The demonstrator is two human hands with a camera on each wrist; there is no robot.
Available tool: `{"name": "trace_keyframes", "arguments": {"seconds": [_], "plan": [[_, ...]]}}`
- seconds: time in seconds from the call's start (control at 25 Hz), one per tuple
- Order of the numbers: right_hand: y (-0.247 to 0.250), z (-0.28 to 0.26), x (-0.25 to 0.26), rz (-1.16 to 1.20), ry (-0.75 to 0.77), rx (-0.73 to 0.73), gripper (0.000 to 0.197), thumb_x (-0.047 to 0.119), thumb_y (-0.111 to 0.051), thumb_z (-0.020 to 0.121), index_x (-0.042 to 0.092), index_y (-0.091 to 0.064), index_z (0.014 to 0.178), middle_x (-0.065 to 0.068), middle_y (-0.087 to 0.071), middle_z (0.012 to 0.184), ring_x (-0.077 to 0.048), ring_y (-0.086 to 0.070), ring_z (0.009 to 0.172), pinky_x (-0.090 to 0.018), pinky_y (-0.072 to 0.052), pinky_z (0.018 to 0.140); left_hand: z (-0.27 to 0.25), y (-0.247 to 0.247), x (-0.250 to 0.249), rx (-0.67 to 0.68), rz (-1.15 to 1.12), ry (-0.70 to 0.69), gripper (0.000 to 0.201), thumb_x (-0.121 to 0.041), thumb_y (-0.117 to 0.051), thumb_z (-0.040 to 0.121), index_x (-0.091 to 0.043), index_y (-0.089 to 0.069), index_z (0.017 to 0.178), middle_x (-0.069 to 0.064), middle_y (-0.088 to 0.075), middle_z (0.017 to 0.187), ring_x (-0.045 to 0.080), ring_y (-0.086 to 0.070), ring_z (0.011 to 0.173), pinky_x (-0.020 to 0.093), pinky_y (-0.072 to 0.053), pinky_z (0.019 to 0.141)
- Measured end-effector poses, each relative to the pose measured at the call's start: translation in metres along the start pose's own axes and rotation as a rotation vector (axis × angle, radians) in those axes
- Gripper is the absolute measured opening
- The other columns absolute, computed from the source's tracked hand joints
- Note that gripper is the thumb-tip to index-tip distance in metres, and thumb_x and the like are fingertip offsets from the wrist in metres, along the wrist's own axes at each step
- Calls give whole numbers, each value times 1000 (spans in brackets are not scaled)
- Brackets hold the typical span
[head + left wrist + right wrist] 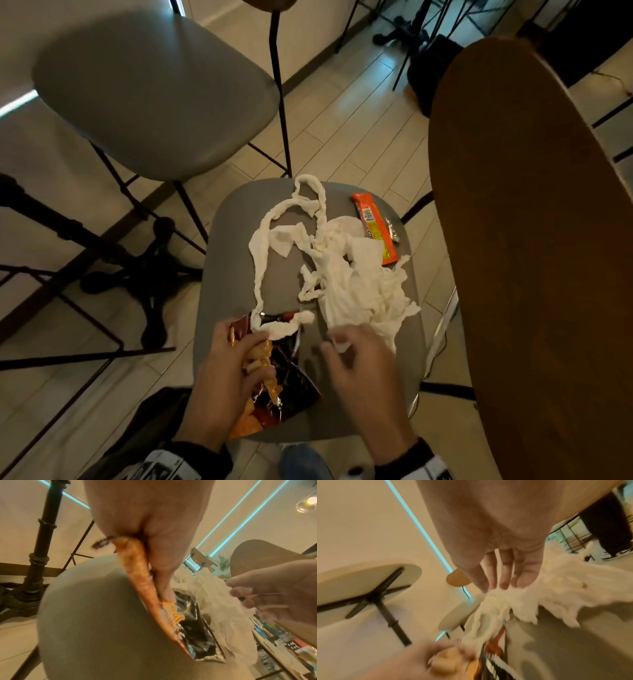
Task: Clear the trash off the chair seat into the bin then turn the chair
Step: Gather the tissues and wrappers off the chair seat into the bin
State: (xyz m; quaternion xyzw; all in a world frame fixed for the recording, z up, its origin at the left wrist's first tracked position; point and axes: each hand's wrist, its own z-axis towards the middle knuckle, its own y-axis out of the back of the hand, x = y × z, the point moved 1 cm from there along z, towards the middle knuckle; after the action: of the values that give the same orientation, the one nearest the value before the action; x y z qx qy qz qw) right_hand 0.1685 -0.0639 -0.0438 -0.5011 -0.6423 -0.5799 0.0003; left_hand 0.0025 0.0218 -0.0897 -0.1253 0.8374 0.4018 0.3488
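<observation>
left hand (226, 373) grips the crumpled chip bag (281, 380) at the near left edge of the grey chair seat (233, 274), fingers curled round the bag's orange side, thumb on top; in the left wrist view the fingers (163, 582) press into its open foil mouth. right hand (363, 363), just to the right of the left one, reaches onto the seat with its fingers extended and close together, fingertips (503, 585) touching the near end of the white tissue pile (356, 287); whether they pinch it i cannot tell, the frame is blurred. twisted strips of that tissue loop away ahead of both hands, one end lying across the bag by the left thumb. beyond the right hand, at the far right of the seat, lies an orange candy wrapper (375, 233), with a small clear wrapper (393, 231) just beside it. brown chair back (534, 240) rises to the right of the right hand. another grey chair (154, 92) stands ahead to the left.
</observation>
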Motion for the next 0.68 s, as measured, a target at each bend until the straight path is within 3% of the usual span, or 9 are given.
{"name": "trace_keyframes", "arguments": {"seconds": [0.12, 0.2, 0.24, 0.32, 0.44, 0.6, 0.68], "plan": [[28, 33, 6, -115, -56, -227, 55, 41, -71, 78, 37, -44, 127, 2, -30, 142, -17, -23, 132, -35, -40, 100, -5, 6, 4, 33, -2, 23, 51, -15, -74, 76, -34, -55, 120, -15, -34, 129, 11, -45, 115, 35, -46, 102], [26, 65, 7, -170, -130, -130, 77, 44, -74, 74, 38, -31, 137, 0, -14, 153, -25, -10, 140, -49, -33, 107, -9, 12, 9, 90, 6, 36, 51, -16, -73, 76, -35, -55, 120, -20, -33, 122, 10, -45, 116, 33, -45, 102], [18, 78, 6, -185, -150, -47, 77, 42, -74, 75, 37, -31, 138, -3, -16, 154, -27, -12, 140, -50, -31, 108, -11, 14, 11, 105, 11, 42, 51, -17, -74, 75, -36, -56, 119, -21, -33, 120, 8, -44, 116, 33, -44, 103], [-2, 90, 3, -239, -121, 37, 59, 31, -72, 79, 31, -45, 131, -9, -39, 141, -28, -31, 131, -44, -38, 102, -17, 18, 13, 117, 15, 32, 53, -19, -76, 74, -38, -56, 119, -23, -33, 119, 5, -41, 115, 33, -40, 106], [-21, 84, -3, -288, 1, -12, 33, 13, -65, 82, 21, -59, 113, -8, -58, 115, -27, -49, 112, -35, -43, 88, -27, 24, 14, 119, 4, -14, 54, -23, -79, 71, -39, -57, 117, -28, -35, 114, -2, -41, 108, 25, -39, 101], [-17, 58, 0, -187, 55, -9, 24, 9, -64, 82, 19, -63, 103, -4, -62, 106, -22, -56, 100, -26, -39, 78, -48, 37, 21, 118, -52, -55, 57, -24, -84, 64, -49, -59, 109, -33, -40, 116, -9, -45, 105, 19, -41, 96], [-9, 39, 10, -143, 112, -48, 24, 9, -66, 81, 21, -64, 102, -1, -62, 106, -17, -55, 97, -25, -38, 78, -62, 46, 26, 103, -55, -75, 58, -26, -84, 63, -56, -55, 104, -33, -42, 114, -16, -42, 105, 14, -37, 93]]}}
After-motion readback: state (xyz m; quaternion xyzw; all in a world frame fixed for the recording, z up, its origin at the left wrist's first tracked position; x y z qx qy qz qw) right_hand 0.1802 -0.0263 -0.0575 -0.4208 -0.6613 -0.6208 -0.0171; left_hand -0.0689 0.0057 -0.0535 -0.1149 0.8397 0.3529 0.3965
